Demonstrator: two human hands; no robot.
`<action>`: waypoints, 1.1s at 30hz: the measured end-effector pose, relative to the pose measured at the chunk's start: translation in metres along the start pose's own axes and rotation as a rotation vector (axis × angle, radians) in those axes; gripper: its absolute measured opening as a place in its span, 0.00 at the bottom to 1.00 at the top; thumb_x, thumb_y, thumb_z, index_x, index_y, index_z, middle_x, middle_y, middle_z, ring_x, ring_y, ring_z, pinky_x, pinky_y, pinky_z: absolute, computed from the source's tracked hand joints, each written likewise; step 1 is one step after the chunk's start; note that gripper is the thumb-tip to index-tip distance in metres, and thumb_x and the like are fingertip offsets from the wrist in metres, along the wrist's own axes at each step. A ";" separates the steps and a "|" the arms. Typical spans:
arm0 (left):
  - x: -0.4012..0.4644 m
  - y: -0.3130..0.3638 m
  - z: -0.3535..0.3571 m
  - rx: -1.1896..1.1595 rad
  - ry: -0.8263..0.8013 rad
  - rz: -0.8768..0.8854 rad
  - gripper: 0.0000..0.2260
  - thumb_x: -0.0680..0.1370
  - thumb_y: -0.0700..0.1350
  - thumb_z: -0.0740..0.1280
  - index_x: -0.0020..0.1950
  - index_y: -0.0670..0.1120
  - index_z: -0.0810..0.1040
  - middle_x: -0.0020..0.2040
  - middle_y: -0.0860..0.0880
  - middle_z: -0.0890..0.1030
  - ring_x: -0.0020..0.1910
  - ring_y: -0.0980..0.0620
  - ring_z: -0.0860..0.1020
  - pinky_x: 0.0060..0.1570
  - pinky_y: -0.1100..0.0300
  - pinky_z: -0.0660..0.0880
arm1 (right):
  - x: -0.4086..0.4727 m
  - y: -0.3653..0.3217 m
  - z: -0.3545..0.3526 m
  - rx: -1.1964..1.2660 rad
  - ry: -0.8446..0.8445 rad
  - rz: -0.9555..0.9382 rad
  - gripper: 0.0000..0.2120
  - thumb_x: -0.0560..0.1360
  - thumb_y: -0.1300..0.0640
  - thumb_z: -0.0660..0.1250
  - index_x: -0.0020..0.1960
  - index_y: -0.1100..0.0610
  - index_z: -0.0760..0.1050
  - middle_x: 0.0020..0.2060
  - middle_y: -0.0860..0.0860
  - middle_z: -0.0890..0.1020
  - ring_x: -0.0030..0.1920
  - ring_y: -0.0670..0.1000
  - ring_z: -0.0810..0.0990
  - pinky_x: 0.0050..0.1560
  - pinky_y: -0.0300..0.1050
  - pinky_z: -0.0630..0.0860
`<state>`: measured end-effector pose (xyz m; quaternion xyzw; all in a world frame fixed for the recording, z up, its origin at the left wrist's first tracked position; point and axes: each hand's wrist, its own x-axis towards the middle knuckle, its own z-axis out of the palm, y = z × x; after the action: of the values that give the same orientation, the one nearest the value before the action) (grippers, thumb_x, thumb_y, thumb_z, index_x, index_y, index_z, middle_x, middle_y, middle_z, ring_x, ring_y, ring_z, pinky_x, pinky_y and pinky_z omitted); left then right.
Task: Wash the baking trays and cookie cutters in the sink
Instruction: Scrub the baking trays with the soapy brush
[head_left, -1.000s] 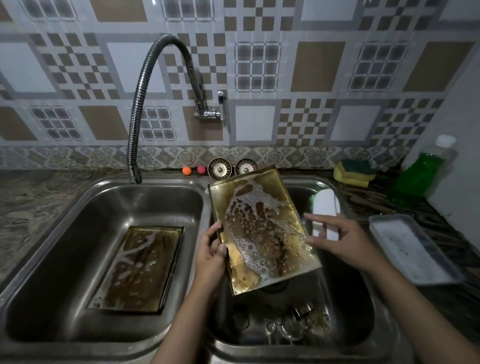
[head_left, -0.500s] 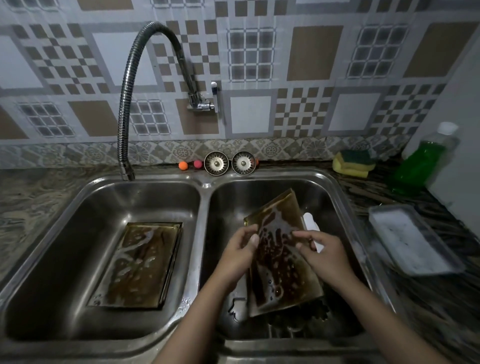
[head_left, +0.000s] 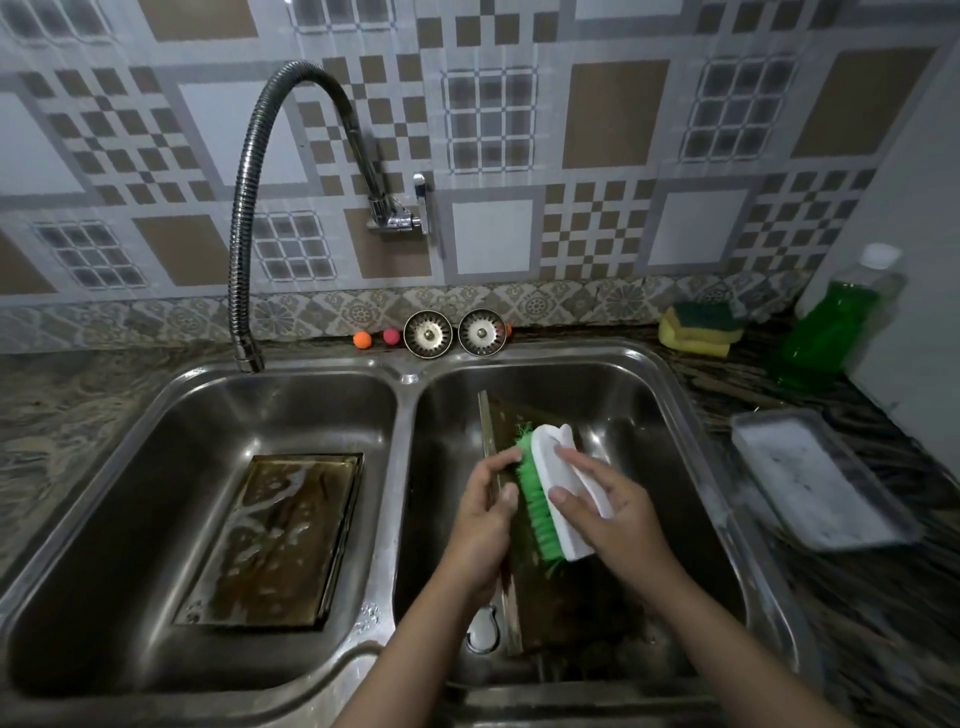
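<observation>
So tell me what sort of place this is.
Most likely a home kitchen: a steel double sink under a wall tap, patterned wall tiles, and sponges beside green dish soap.

Head camera: single wide-angle view, looking forward and steeply down.
It looks from above the near edge of the double sink (head_left: 410, 379), close over both basins; the tiled wall (head_left: 613, 114) fills the far half, with the countertop (head_left: 62, 415) at both sides.

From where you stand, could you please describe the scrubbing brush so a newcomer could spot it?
Find the double sink; look in its right basin. The scrubbing brush, held by the right hand, lies against a tilted baking tray. Its white back and bright green bristles set it apart.
</observation>
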<state>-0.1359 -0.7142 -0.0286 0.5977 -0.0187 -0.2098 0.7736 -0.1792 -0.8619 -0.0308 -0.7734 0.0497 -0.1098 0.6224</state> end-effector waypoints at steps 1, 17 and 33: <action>-0.001 -0.002 -0.004 0.025 0.041 0.044 0.14 0.81 0.36 0.56 0.58 0.50 0.75 0.58 0.46 0.78 0.52 0.49 0.80 0.50 0.50 0.79 | 0.005 0.000 -0.003 -0.045 0.012 -0.006 0.21 0.71 0.58 0.73 0.61 0.44 0.76 0.59 0.37 0.76 0.60 0.36 0.74 0.50 0.28 0.73; -0.020 0.003 -0.015 -0.006 0.043 0.114 0.15 0.77 0.44 0.64 0.61 0.54 0.66 0.56 0.37 0.79 0.48 0.39 0.80 0.48 0.43 0.78 | 0.085 -0.046 -0.012 -0.455 0.186 -0.036 0.30 0.70 0.50 0.74 0.69 0.54 0.71 0.60 0.52 0.80 0.56 0.48 0.79 0.49 0.36 0.72; 0.004 0.022 -0.024 -0.158 0.266 0.202 0.15 0.81 0.34 0.56 0.61 0.52 0.67 0.44 0.44 0.80 0.31 0.54 0.79 0.31 0.61 0.77 | -0.025 -0.026 0.051 -0.182 0.122 -0.128 0.29 0.69 0.51 0.75 0.68 0.47 0.71 0.58 0.40 0.78 0.55 0.31 0.76 0.54 0.29 0.74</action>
<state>-0.1188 -0.6897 -0.0158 0.5525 0.0403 -0.0509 0.8310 -0.1937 -0.8022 -0.0188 -0.8202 0.0476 -0.1911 0.5371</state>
